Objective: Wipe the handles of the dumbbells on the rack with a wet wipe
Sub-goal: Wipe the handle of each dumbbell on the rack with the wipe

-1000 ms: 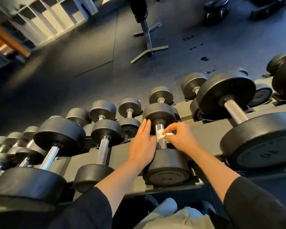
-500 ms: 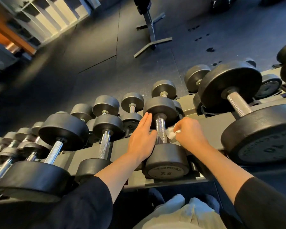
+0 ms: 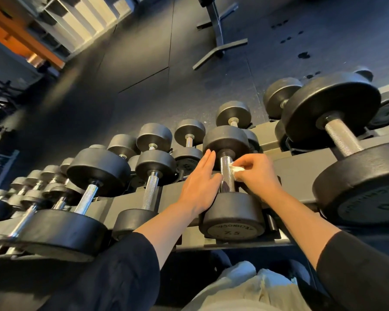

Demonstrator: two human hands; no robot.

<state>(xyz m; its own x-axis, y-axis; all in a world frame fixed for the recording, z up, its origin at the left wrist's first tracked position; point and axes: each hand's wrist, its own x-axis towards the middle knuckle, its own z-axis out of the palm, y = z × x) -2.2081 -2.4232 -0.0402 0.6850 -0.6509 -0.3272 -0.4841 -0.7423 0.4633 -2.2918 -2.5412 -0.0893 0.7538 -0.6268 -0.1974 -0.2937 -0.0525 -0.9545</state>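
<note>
Left hand (image 3: 198, 187) flat, right hand (image 3: 256, 173) pinching wipe (image 3: 235, 170) on away-pointing handle (image 3: 226, 173).

Left hand (image 3: 199, 187): held flat, fingers straight and together, laid along the left side of the 7.5 dumbbell (image 3: 233, 212).
Right hand (image 3: 257, 173): fingers curled, a wet wipe (image 3: 236, 169) pinched against the handle (image 3: 226, 176).
Forearms: both extended forward, bare below black sleeves.

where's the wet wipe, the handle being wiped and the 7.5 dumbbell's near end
wet wipe (image 3: 236, 169), head view, on the crumpled white wad pinched by the right hand
handle (image 3: 226, 170), head view, on the bare chrome shaft left of the wipe
near end (image 3: 233, 217), head view, on the black weight head above the 7.5 marking
</note>
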